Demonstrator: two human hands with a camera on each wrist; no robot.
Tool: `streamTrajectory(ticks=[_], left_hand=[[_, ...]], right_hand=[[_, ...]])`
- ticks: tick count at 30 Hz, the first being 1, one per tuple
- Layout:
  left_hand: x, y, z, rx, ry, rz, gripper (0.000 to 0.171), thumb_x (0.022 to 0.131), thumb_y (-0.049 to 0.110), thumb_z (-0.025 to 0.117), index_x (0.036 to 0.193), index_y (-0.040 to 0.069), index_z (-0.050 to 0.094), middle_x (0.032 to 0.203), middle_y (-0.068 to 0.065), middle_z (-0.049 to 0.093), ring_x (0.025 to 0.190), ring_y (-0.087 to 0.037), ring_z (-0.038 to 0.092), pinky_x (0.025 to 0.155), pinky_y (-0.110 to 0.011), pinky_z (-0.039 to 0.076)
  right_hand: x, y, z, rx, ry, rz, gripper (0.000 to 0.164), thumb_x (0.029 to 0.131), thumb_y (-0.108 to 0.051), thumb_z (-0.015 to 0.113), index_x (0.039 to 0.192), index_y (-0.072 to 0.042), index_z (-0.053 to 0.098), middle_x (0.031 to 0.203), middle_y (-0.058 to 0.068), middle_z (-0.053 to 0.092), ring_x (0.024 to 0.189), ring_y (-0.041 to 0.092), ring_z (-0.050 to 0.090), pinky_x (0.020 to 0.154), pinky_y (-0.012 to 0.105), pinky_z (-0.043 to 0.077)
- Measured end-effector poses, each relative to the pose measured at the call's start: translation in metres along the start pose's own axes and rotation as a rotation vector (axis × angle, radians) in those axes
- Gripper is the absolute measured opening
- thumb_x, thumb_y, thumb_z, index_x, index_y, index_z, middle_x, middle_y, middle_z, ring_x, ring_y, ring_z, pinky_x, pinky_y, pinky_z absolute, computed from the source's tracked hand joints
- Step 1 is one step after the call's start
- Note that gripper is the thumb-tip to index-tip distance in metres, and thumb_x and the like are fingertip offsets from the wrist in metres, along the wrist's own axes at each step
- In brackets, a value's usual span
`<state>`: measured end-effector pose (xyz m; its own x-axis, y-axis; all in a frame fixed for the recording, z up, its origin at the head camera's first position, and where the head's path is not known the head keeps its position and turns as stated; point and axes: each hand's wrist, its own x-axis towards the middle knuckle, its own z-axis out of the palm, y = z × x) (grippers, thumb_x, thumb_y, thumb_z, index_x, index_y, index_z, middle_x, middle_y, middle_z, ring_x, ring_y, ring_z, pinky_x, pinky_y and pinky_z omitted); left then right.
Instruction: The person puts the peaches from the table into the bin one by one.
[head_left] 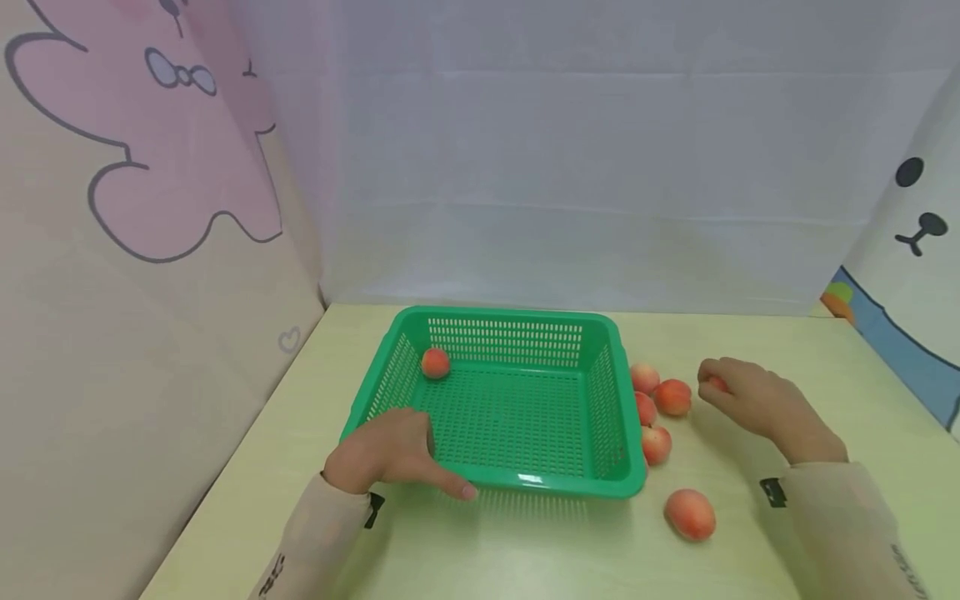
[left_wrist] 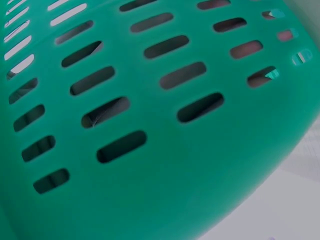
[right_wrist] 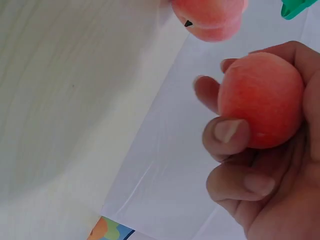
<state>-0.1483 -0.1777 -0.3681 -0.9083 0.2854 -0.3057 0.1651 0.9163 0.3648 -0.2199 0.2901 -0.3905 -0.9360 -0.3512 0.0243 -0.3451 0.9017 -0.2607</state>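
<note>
A green plastic basket point(head_left: 510, 483) with slotted walls stands on the table, with one peach point(head_left: 435, 363) in its far left corner. My left hand point(head_left: 390, 454) grips the basket's near left rim, thumb outside the front edge. In the left wrist view the slotted basket wall point(left_wrist: 165, 145) fills the picture, and bits of skin show through some slots. To the right of the basket, my right hand point(head_left: 757, 400) holds a reddish peach point(right_wrist: 262, 100) above the table, its fingers curled round the fruit.
Several peaches point(head_left: 673, 397) cluster against the basket's right side. Another peach point(head_left: 690, 514) lies apart, nearer the front. A white sheet point(head_left: 570, 167) hangs behind the table, and a patterned cloth point(head_left: 150, 333) bounds the left side.
</note>
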Motion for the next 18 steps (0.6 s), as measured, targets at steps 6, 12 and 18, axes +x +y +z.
streamTrajectory(ticks=[6, 12, 18], left_hand=[[0.0006, -0.0002, -0.0007, 0.005, -0.003, -0.005, 0.077, 0.04, 0.087, 0.066, 0.059, 0.019, 0.037, 0.052, 0.008, 0.026, 0.047, -0.009, 0.026, 0.042, -0.027, 0.023], [0.0001, 0.0004, -0.0011, -0.001, -0.005, -0.009, 0.077, 0.04, 0.087, 0.067, 0.06, 0.019, 0.037, 0.053, 0.008, 0.026, 0.047, -0.01, 0.026, 0.042, -0.027, 0.023], [0.001, 0.0001, -0.0003, 0.011, -0.001, 0.003, 0.077, 0.04, 0.088, 0.066, 0.058, 0.02, 0.035, 0.052, 0.009, 0.024, 0.046, -0.009, 0.025, 0.042, -0.027, 0.023]], right_hand=[[-0.0012, -0.0067, -0.0032, 0.005, 0.044, -0.018, 0.006, 0.089, -0.016, 0.054, 0.084, -0.017, 0.058, 0.069, -0.004, 0.05, 0.061, 0.016, 0.045, 0.05, 0.032, 0.035], [-0.0001, -0.0091, -0.0023, 0.049, 0.102, -0.047, 0.015, 0.08, -0.019, 0.067, 0.077, -0.012, 0.054, 0.067, -0.001, 0.045, 0.06, 0.016, 0.042, 0.052, 0.031, 0.035], [0.0, -0.0071, -0.0001, 0.023, 0.226, -0.13, 0.025, 0.067, -0.011, 0.073, 0.084, -0.008, 0.054, 0.077, 0.003, 0.045, 0.063, 0.018, 0.043, 0.054, 0.034, 0.038]])
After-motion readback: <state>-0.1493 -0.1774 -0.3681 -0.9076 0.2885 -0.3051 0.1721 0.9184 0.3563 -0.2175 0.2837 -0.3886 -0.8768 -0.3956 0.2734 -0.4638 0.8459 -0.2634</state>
